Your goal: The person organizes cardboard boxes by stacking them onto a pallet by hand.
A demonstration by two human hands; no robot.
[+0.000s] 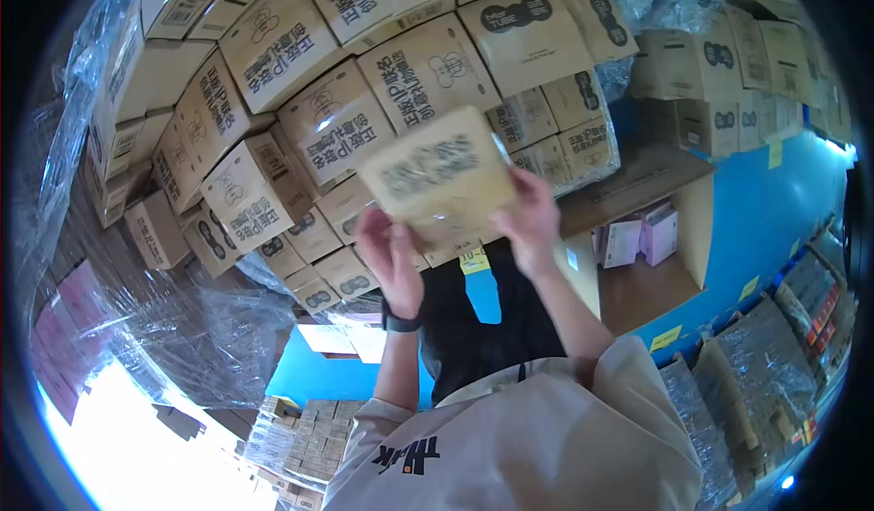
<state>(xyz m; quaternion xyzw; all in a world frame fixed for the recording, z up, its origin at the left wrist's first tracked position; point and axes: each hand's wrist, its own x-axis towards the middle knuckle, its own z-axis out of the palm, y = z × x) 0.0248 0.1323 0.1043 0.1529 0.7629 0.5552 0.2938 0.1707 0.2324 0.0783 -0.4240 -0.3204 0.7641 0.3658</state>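
Both of my hands hold a small tan cardboard box [442, 178] with dark print on its face, raised in front of me at the middle of the view. My left hand [391, 258] grips its lower left edge; a black watch sits on that wrist. At the box's right edge is my right hand [533, 221], fingers curled around the side. The box is blurred. Below the hands I see my white shirt and dark trousers.
Stacked printed cartons [328, 128], partly under plastic film [182, 329], fill the left and top. A wooden shelf [637, 183] at the right holds pink and white boxes [642, 238]. Blue floor [756, 229] shows at right. Wrapped goods [765, 383] lie at lower right, small boxes [314, 438] at the bottom.
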